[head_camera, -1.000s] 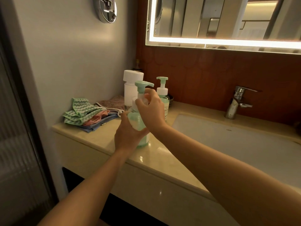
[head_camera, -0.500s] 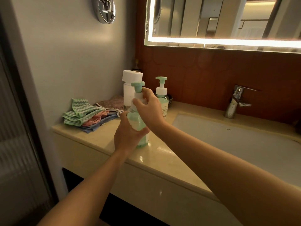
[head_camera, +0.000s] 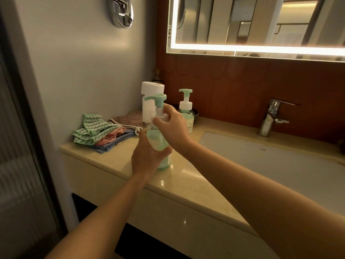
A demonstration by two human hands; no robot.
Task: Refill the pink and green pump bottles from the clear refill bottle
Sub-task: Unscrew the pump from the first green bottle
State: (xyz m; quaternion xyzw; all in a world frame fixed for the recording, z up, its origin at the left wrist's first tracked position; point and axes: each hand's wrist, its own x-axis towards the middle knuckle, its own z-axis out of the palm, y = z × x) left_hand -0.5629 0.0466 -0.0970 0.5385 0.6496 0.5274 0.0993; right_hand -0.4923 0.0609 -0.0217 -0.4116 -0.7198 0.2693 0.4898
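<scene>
A green pump bottle stands on the beige counter near its front edge. My left hand grips its body from the left. My right hand grips the white collar under the green pump head, whose spout points left. A second green pump bottle stands behind, by the brown wall. I see no pink bottle and no clear refill bottle.
A white cylindrical dispenser stands behind the held bottle. Folded cloths lie on the counter's left end. The white sink basin with a chrome tap lies to the right. A lit mirror hangs above.
The pump head has turned: its spout pointed right a second ago and now points left. My right hand has twisted around the collar. My left hand stays on the bottle's body.
</scene>
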